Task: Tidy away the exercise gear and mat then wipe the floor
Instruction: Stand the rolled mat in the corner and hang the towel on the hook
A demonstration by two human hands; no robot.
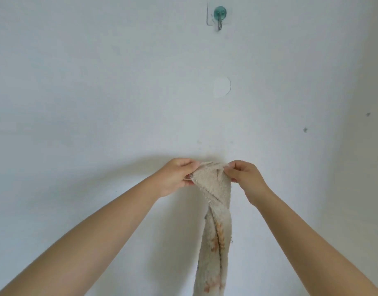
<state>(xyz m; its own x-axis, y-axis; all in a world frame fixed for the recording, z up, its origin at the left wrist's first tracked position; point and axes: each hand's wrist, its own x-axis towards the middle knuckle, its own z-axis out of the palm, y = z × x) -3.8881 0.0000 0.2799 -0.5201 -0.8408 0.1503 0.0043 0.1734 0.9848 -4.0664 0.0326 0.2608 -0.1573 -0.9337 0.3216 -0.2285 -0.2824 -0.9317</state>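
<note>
Cloth (213, 210) hangs between my two hands, held by its top edge in front of a pale wall (98, 82). My left hand (175, 177) pinches the left end of that edge, thumb and curled fingers closed on the fabric. My right hand (243, 178) pinches the right end in the same way. The two hands sit level and close together, with only the bunched top of the cloth between them.

Below the hands, the cloth drops in a narrow twisted strip and runs out of view at the lower frame edge. It is beige and frayed along its seams, with orange-brown marks on its lower part.

High above the hands, a teal wall hook (220, 13) is fixed to the wall, well apart from the cloth. A round pale patch (222, 87) lies between hook and hands. Wall to the left and right of both forearms is bare.
</note>
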